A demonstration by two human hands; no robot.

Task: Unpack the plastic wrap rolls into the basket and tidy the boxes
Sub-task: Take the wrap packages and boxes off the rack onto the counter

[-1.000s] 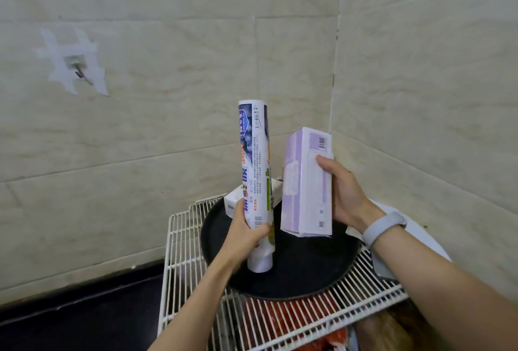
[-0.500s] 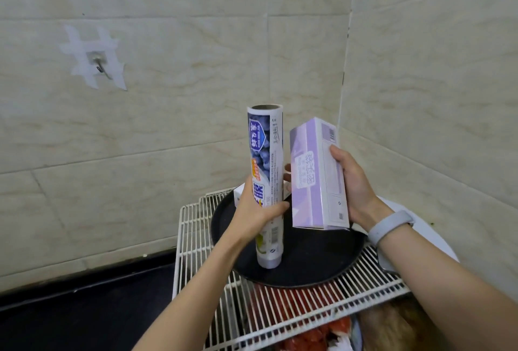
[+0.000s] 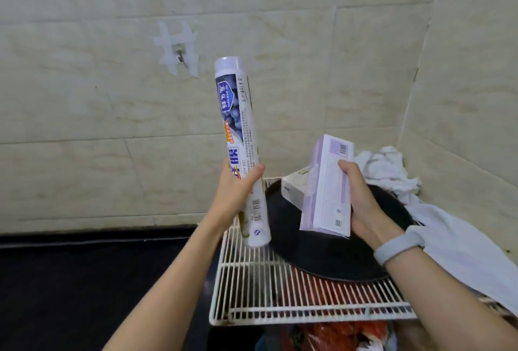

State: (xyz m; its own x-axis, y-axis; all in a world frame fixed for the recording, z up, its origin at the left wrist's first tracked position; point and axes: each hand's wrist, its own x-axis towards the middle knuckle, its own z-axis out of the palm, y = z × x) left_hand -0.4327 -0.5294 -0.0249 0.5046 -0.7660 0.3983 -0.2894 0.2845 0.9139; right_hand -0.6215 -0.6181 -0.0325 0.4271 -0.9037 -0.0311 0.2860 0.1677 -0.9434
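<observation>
My left hand (image 3: pixel 238 191) grips a tall plastic wrap roll (image 3: pixel 241 132) with a blue and white label, held nearly upright and tilted slightly left, above the left edge of the white wire rack (image 3: pixel 280 294). My right hand (image 3: pixel 361 205) holds a pale purple box (image 3: pixel 326 191) upright over a round black tray (image 3: pixel 322 255) that lies on the rack. A small white box (image 3: pixel 294 185) rests on the tray behind the purple box, partly hidden by it.
White cloths (image 3: pixel 392 171) are heaped at the right in the tiled corner. A hook (image 3: pixel 179 53) taped to the wall sits up left. Red items (image 3: pixel 330 331) show beneath the rack. The black counter (image 3: pixel 84 280) extends left.
Both hands lifted off the tray. The roll rose and shifted left, clear of the tray. The view swung right, bringing the white cloths into sight.
</observation>
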